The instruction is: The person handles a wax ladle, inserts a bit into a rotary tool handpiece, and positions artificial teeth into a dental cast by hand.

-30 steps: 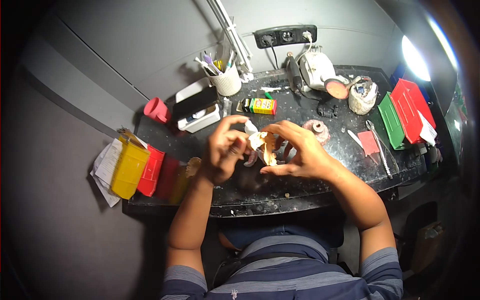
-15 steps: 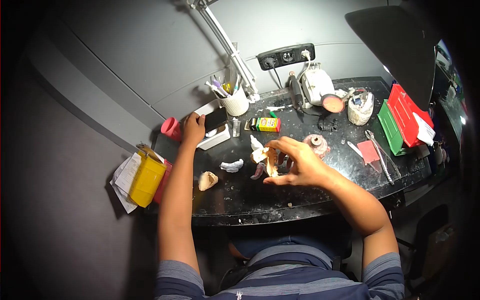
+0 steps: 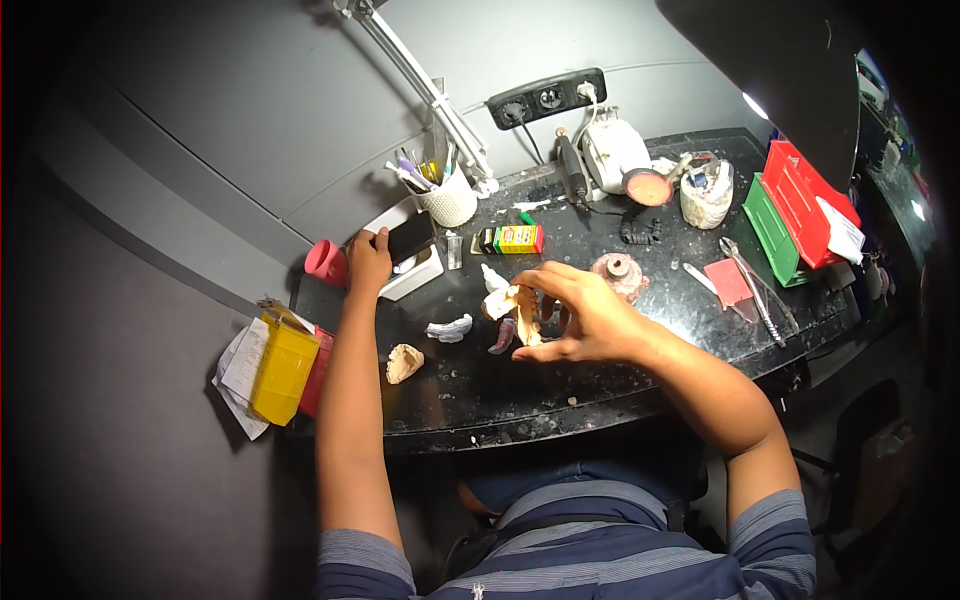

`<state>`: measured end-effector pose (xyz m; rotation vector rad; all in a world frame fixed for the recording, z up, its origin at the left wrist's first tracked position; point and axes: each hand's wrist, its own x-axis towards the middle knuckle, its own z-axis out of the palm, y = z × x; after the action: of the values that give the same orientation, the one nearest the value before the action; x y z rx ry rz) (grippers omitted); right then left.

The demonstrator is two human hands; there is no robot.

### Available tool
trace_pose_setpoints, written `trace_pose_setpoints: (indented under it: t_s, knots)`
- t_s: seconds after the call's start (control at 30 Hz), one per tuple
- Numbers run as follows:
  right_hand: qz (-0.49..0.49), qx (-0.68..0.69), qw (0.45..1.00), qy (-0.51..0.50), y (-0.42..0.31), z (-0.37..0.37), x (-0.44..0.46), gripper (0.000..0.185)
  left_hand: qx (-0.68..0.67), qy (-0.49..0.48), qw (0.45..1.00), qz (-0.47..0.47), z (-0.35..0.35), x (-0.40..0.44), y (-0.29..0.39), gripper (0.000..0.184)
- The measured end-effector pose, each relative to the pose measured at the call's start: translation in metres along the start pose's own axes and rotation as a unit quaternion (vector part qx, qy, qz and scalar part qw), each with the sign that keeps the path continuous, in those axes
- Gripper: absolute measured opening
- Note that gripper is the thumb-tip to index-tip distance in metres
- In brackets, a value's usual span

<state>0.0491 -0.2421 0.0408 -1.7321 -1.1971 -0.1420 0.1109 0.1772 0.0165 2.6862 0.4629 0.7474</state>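
Note:
My left hand (image 3: 369, 264) reaches to the white box (image 3: 416, 276) at the back left, its fingers closed on the near end of a black phone (image 3: 411, 238) lying over the box. My right hand (image 3: 590, 318) holds a cream plaster dental cast (image 3: 526, 316) between thumb and fingers, above the bench. Part of the cast is hidden by the fingers. Below and left of it lie a pink-and-white denture-like piece (image 3: 503, 337), a white dental impression-like piece (image 3: 449, 328) and another plaster cast (image 3: 404, 364).
A pen cup (image 3: 449, 199), a small yellow-red-green box (image 3: 512, 239) and a pink-stained flask (image 3: 617, 277) stand on the black bench (image 3: 480, 400). Rightward are a handpiece (image 3: 572, 170), pliers (image 3: 752, 290), a pink wax sheet (image 3: 728, 282) and green and red bins (image 3: 808, 205). A pink cup (image 3: 325, 262) stands left.
The whole view has shifted, so the bench items appear farther left and slightly higher. Both hands keep nearly the same places relative to the phone and the cast.

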Motion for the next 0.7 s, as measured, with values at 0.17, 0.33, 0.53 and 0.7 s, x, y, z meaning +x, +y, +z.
trace_pose_setpoints:
  t_s: [0.17,0.33,0.53,0.7]
  knots:
    - [-0.005,-0.004,1.000,-0.001,0.004,0.002,-0.001,0.073,-0.014,0.006,1.000,0.000,-0.003,-0.003,0.004,0.046]
    - [0.011,-0.001,1.000,-0.011,0.004,0.001,-0.001,0.073,-0.019,-0.004,1.000,-0.010,-0.003,-0.002,0.003,0.047]
    - [0.025,-0.015,0.999,-0.012,0.003,-0.002,0.000,0.073,-0.028,0.015,0.999,0.027,-0.006,-0.005,0.001,0.046]
    - [0.016,-0.038,0.999,0.007,0.003,-0.006,0.004,0.075,0.045,0.113,0.983,0.135,-0.012,-0.009,0.010,0.038]
